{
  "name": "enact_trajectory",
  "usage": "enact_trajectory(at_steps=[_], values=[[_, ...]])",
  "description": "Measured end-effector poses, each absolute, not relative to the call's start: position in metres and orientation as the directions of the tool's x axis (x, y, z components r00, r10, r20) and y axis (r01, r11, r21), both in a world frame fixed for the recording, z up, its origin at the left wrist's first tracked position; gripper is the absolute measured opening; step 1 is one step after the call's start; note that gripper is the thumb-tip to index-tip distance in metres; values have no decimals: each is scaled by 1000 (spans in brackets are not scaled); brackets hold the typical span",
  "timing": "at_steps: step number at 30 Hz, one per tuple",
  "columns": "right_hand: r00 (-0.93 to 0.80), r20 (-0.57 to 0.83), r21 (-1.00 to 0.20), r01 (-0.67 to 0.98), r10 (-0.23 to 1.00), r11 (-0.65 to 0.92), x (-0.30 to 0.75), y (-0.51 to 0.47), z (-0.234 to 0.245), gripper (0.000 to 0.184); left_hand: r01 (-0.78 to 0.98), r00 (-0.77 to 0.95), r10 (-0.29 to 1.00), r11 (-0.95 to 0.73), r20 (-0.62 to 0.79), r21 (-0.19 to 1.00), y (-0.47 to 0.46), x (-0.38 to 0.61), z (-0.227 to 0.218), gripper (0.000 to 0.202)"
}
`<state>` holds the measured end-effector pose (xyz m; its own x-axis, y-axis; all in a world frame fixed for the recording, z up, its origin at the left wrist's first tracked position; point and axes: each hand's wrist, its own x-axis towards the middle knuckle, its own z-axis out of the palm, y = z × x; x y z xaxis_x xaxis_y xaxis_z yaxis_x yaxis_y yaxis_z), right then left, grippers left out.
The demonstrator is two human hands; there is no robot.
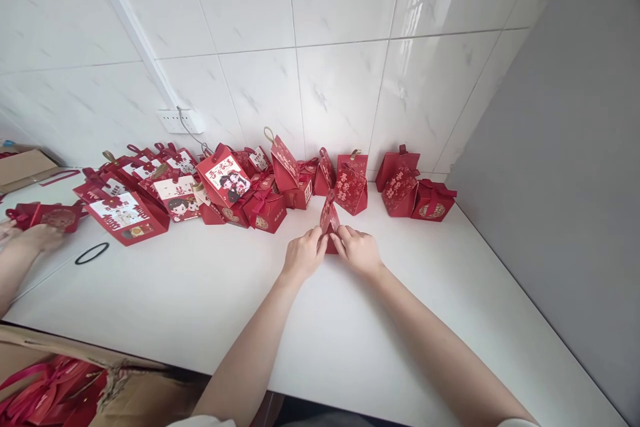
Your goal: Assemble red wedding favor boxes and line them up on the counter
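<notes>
A small red gift box (330, 213) with a peaked top stands upright on the white table between my hands. My left hand (306, 252) grips its left side, fingers bent against the card. On the opposite side my right hand (357, 250) holds it the same way, both thumbs at the near face. My hands hide most of its lower part. Just behind it stands a red box with gold lettering (351, 190), and to the right is a group of red boxes with a ribbon-tied one (434, 200).
Several red boxes (127, 217) crowd the table's left and back along the tiled wall. A black ring (92, 253) lies at left. Another person's hand (37, 238) touches a red box (57, 217). A carton (135, 400) of red boxes sits below the front edge. A grey panel (560, 167) borders the right.
</notes>
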<state>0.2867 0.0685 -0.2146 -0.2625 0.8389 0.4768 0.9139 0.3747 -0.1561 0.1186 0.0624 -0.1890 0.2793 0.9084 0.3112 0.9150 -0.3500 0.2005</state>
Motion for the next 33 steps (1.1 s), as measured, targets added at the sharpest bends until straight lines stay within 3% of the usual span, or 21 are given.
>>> enact_trajectory(at_steps=[12, 21, 28, 33], values=[[-208, 615, -140, 920, 760, 366, 282, 78, -231, 38, 906, 341, 867, -407, 364, 118, 68, 130, -203, 25], [-128, 585, -290, 889, 801, 354, 282, 71, -226, 35, 885, 371, 855, -444, 362, 142, 64, 133, -205, 22], [-105, 607, -294, 891, 788, 345, 284, 71, -217, 31, 878, 390, 869, -451, 303, 162, 62, 134, -202, 17], [-183, 600, -285, 861, 779, 422, 290, 71, -208, 27, 879, 395, 867, -453, 305, 150, 61, 134, -202, 17]])
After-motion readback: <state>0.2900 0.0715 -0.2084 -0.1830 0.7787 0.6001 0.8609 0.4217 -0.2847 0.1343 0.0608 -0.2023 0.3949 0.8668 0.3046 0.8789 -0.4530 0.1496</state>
